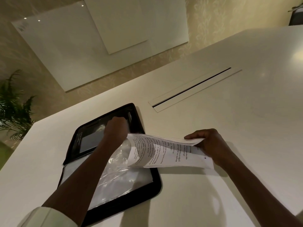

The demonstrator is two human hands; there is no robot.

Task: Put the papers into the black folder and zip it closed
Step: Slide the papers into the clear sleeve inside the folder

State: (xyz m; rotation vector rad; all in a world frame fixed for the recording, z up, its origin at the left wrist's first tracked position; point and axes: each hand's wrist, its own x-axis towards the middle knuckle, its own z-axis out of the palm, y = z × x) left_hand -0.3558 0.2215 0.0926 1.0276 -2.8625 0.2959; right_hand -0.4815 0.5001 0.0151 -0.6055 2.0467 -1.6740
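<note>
You're loading the printed papers (165, 149) into the open black zip folder (114, 163) lying flat on the white table (229, 112), with the sheets' leading edge curling into a clear plastic sleeve (118, 161). Your right hand (208, 143) is pinching the stack's far edge, thumb on top, while your left hand (116, 126) is curling over the upper panel, though what it's gripping I cannot tell. Next you're likely needing to slide the stack fully in, then fold and zip.
</note>
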